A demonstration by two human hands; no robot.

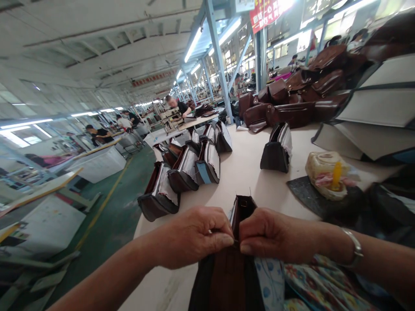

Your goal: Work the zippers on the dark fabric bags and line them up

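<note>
Centrally, the left hand [205, 235] and right hand [272, 235], each closed in a thumb-and-finger pinch, appear to grip the brown-and-black bag [228, 280] along its middle, near the table's [243, 162] close edge, where neighbouring holds and even tension should best prevent puckering.

Tube lights [193, 44] and bright windows [304, 41] light a workshop from the top of the frame.
Glare eats into a red banner [264, 14] at upper right; brown bags [292, 114] below shine. The pale tabletop [246, 151] shows soft shadows, the left hand [197, 233] and right hand [279, 233] look duller at lower center, the lower right corner darkens, and wide-angle distortion stretches the blurred left and right edges.
</note>
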